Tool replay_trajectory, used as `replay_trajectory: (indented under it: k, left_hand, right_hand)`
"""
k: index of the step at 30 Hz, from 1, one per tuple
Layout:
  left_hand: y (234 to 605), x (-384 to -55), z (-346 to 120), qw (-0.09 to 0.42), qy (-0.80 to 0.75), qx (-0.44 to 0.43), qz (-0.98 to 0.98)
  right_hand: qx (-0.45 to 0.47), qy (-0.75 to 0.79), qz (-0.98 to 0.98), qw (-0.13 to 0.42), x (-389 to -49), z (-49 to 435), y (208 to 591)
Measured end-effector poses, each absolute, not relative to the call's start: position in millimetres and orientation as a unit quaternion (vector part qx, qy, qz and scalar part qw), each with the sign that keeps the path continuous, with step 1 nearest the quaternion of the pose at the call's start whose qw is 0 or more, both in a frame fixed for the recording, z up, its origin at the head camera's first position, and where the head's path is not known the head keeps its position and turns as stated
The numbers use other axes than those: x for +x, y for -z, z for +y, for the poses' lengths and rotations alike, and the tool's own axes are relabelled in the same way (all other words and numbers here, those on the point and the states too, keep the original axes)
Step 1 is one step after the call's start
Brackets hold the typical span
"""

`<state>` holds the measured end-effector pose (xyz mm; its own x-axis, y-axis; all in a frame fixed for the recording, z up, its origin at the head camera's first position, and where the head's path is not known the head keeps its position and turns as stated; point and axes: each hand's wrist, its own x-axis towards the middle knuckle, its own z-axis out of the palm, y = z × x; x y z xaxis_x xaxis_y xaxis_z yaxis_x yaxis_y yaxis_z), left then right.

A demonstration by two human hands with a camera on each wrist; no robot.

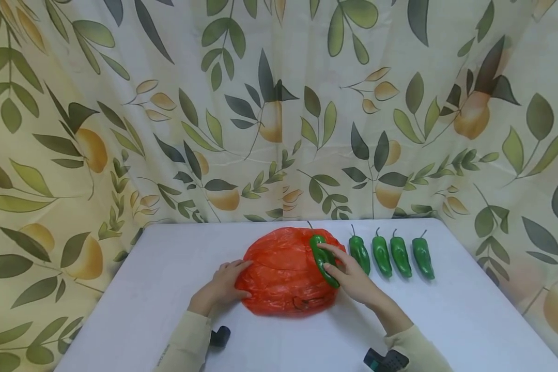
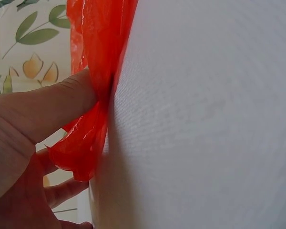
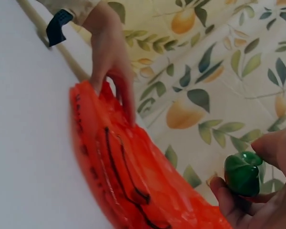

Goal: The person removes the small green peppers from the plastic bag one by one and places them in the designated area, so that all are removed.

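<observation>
A red plastic bag [image 1: 279, 279] lies puffed out on the white table, with thin dark cord-like lines on its near side. At its left edge my left hand [image 1: 225, 284] holds the plastic; the left wrist view shows the thumb [image 2: 62, 102] against the red film and the other fingers spread lower down. My right hand [image 1: 353, 274] grips a glossy green chili pepper [image 1: 322, 258] between thumb and fingers, over the bag's right part. In the right wrist view the pepper [image 3: 242, 174] is seen end-on, above the bag.
Several more green chili peppers [image 1: 382, 256] lie in a row to the right of the bag, stems pointing away. The nearest of them is close to my right hand. A curtain with leaves and fruit [image 1: 279, 129] hangs behind the white table [image 1: 176, 253].
</observation>
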<state>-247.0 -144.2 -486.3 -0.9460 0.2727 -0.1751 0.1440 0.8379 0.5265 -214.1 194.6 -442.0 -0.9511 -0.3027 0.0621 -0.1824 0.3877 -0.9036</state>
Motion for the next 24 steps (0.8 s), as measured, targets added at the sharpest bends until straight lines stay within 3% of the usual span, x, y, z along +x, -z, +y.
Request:
replay_trajectory:
  k: [7, 24]
  left_hand:
    - [487.3, -246.2, -144.7, 0.118, -0.267, 0.119, 0.949]
    - [485.4, -244.5, -146.6, 0.117, -0.259, 0.120, 0.951]
  right_hand:
    - [-0.156, 0.540, 0.827, 0.011, -214.9, 212.1, 434.1]
    - [-0.126, 0.509, 0.851, -0.004, -214.9, 234.0, 425.2]
